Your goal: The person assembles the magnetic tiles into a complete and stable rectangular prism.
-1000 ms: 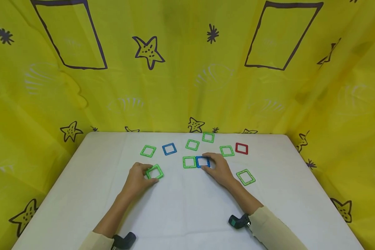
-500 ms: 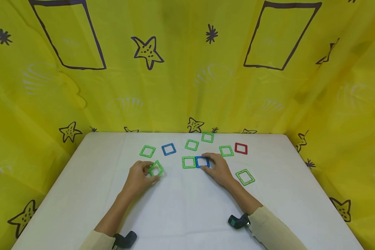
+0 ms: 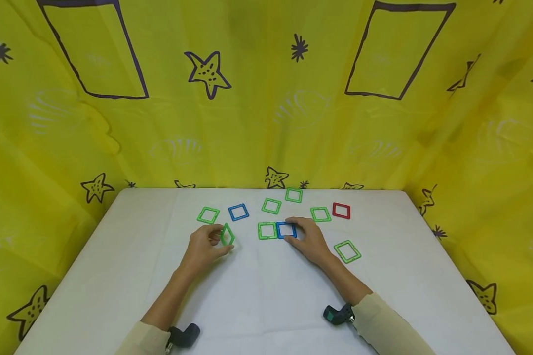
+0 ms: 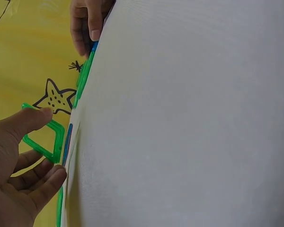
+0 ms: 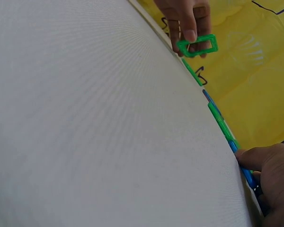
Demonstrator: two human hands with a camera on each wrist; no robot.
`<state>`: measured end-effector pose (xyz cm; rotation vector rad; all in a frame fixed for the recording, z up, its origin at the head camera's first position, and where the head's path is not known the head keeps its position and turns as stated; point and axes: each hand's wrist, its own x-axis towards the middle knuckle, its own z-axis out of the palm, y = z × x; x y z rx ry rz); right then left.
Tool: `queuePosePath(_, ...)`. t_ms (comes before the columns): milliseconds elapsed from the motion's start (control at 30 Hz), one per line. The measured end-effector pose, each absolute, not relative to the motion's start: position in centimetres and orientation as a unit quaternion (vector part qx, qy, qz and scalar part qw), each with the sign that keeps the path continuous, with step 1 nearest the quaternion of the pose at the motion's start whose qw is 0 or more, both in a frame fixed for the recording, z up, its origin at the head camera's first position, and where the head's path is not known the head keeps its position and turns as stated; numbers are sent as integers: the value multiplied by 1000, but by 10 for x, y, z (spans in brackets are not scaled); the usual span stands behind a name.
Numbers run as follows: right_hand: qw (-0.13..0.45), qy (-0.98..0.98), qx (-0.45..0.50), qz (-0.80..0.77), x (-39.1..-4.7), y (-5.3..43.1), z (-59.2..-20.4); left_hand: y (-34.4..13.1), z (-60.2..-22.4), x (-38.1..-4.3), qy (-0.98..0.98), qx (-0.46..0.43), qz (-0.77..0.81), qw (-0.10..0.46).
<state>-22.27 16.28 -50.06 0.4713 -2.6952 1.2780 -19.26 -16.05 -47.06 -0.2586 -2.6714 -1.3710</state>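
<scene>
By the part-closed left hand [image 3: 203, 250], a tilted green plastic square frame [image 4: 59, 144] is pinched, raised over the white table [image 3: 257, 296]. By the part-closed right hand [image 3: 310, 241], a flat blue plastic square frame [image 3: 282, 223] is gripped, edge to edge with a second green square [image 3: 267, 238]. Beyond, loose green squares [image 3: 322, 221] and a red plastic square [image 3: 341, 203] are backed by a yellow printed curtain [image 3: 248, 123].

Yellow curtain [image 3: 248, 123] hangs beyond the far edge of the white table [image 3: 266, 291] in front of me and comes round past both side edges. Dark-lined starfish [image 3: 209, 74], spiky bursts [image 3: 299, 48] and pale shells [image 3: 302, 108] pattern it, with two big four-sided outlines [image 3: 399, 49] high up. The table's far corners are rounded, and faint creases [image 3: 266, 331] cross it towards the near edge. The light lies soft and fairly even.
</scene>
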Motion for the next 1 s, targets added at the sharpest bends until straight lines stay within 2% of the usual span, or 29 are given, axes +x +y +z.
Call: queuePosePath(1000, 62, -894, 155, 416, -223, 163, -501, -132, -472, -211, -842, -122, -525, 8)
